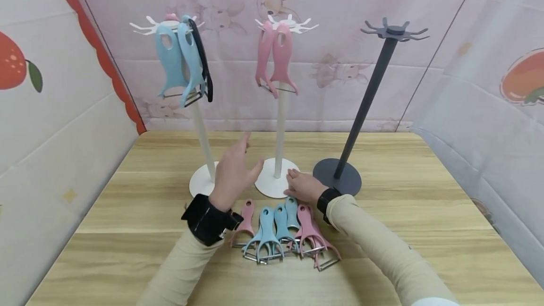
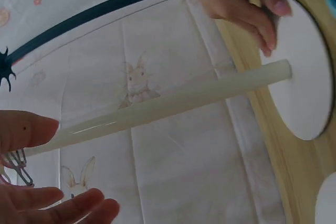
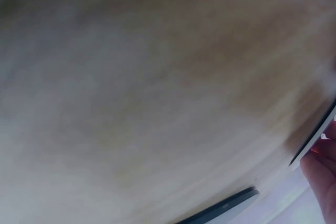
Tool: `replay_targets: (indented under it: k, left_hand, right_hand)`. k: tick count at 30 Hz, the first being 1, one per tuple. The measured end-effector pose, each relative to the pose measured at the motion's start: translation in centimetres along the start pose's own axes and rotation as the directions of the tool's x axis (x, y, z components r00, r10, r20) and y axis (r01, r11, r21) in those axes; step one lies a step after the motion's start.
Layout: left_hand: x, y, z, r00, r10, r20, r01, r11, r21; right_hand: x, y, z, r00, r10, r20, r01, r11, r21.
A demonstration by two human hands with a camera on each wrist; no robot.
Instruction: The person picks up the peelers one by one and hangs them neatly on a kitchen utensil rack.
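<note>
My left hand is raised with thumb and fingers spread, near the pole of the middle white stand. It holds nothing. In the left wrist view, a peeler's metal blade shows between its thumb and fingers. My right hand is low over the table, its fingertips on the rim of that stand's round white base. The left wrist view shows its thumb and fingers against the base too. Two pink peelers hang from the middle stand's hooks.
Blue peelers and a black peeler hang on the left white stand. A dark grey stand with bare hooks stands at right. Several pink and blue peelers lie in front, between my forearms.
</note>
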State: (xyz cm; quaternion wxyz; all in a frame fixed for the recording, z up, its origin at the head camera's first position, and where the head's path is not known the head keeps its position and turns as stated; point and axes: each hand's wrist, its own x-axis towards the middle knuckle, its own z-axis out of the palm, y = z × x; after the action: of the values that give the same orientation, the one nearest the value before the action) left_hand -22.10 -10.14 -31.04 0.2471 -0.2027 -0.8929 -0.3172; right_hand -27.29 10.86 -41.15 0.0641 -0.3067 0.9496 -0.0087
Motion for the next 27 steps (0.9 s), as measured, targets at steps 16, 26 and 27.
replay_targets:
  k: [16,26,27]
  left_hand:
    - [-5.5,-2.1,2.0,0.856,-0.116,0.503,-0.026,0.963,0.266]
    - [-7.2,-3.4,3.6,0.817,-0.07,0.572,-0.145,0.936,0.322]
    - [-7.3,-3.4,3.7,0.821,-0.064,0.567,-0.152,0.933,0.326]
  right_hand:
    - [0.2,0.2,0.0,1.0,-0.004,0.004,0.004,1.0,-0.009]
    - [0.2,0.1,0.0,1.0,-0.004,0.02,0.004,1.0,-0.019]
    - [0.1,0.0,0.0,1.0,-0.003,0.023,0.004,1.0,-0.014]
